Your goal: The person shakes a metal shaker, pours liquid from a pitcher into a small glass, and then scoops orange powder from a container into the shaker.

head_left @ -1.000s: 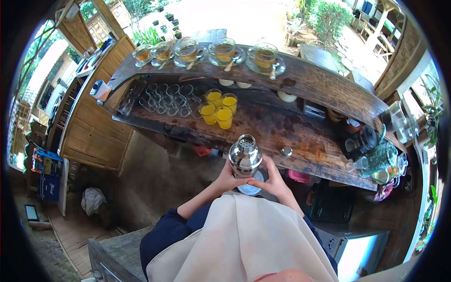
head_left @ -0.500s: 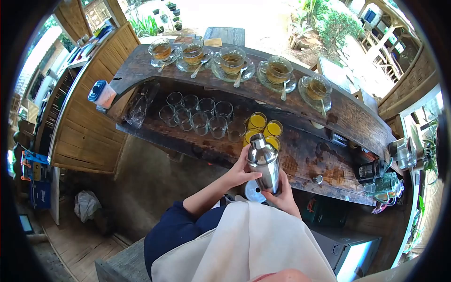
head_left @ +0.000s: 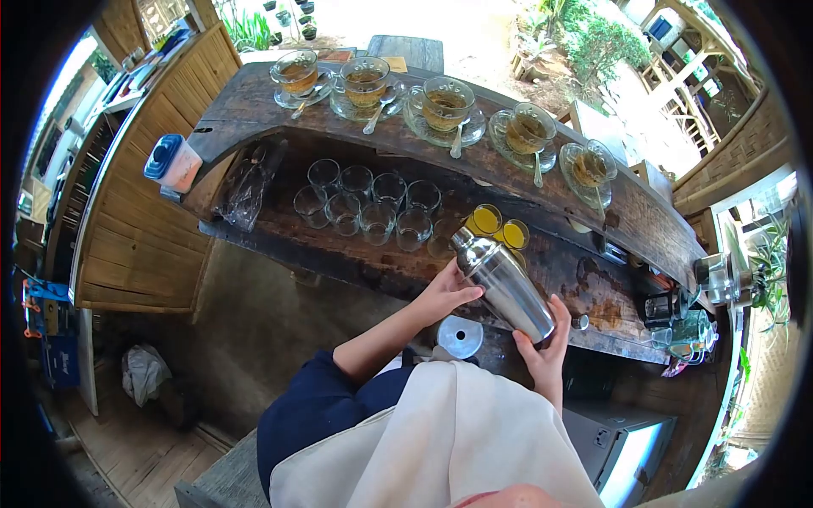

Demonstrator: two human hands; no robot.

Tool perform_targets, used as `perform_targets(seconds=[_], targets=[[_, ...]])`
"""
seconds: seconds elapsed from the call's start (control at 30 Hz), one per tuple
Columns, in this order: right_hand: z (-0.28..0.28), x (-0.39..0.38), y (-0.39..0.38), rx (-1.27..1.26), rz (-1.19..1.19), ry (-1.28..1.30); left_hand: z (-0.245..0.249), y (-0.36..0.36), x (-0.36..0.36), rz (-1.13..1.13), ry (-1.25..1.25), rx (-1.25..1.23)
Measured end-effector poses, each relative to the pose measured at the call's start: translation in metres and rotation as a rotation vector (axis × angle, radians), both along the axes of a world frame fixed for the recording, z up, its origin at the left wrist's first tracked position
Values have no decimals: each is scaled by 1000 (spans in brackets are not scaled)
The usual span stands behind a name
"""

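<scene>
A steel cocktail shaker (head_left: 511, 292) is held between my two hands, tilted with its capped top to the upper left. My left hand (head_left: 449, 295) wraps round the shoulder below the cap, thumb across the front. At the base, my right hand (head_left: 547, 345) grips the lower end with its fingers. Just behind the shaker stand glasses of yellow drink (head_left: 486, 220), some of them partly hidden by it. Left of these, several clear empty glasses (head_left: 377, 220) stand in two rows on the lower wooden counter (head_left: 347, 261).
Several glass cups of amber drink (head_left: 446, 103) with saucers and spoons line the raised bar top (head_left: 246, 102). A blue-lidded container (head_left: 174, 161) sits at its left end. A small metal cap (head_left: 580, 322) and glass jugs (head_left: 690, 330) are at right. Below is a round pale stool top (head_left: 460, 337).
The shaker has gone from nearly upright to a clear slant, its base swung out to the right with my right hand. My left hand stays near its top. The view has shifted slightly.
</scene>
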State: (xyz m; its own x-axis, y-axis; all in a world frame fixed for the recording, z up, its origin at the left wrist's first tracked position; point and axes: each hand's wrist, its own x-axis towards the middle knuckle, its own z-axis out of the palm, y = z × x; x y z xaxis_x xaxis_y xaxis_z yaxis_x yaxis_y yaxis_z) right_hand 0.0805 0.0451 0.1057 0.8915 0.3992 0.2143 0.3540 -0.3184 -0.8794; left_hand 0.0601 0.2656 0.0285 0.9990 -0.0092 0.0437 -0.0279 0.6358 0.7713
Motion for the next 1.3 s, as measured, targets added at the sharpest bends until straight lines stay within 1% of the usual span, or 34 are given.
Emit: perform_targets(seconds=[0.07,0.13,0.27,0.33,0.57,0.63,0.67,0.73,0.77,0.87,0.93,1.0,1.07,1.17,1.3], targets=[[-1,2,-2,31,-35,-18,3,0,-1,31,-33,8],[4,3,1,70,-46,1,-6,2,-1,-70,74,45],[15,6,7,99,-40,-4,-15,2,1,-89,96,38],[16,9,8,146,-25,-29,-15,3,2,-105,145,30],[35,24,23,117,-24,-193,-1,4,5,-137,180,-58],[41,31,28,88,-18,-289,-5,5,9,-208,98,-99],[44,32,29,87,-18,-291,-5,6,10,-208,97,-99],[48,36,30,62,39,-168,-5,8,10,-238,51,-154],[50,40,36,56,1,-250,-5,8,10,-237,49,-155],[53,46,47,90,23,-277,-6,9,12,-248,45,-215],[58,48,56,114,43,-256,-8,7,13,-217,47,-216],[62,52,65,134,48,-180,-10,8,15,-223,50,-237],[65,57,72,147,61,-195,-11,7,16,-228,51,-257],[67,66,80,-9,48,-320,-12,7,18,-194,54,-304],[70,71,94,-53,42,-317,-15,8,21,-189,69,-373]])
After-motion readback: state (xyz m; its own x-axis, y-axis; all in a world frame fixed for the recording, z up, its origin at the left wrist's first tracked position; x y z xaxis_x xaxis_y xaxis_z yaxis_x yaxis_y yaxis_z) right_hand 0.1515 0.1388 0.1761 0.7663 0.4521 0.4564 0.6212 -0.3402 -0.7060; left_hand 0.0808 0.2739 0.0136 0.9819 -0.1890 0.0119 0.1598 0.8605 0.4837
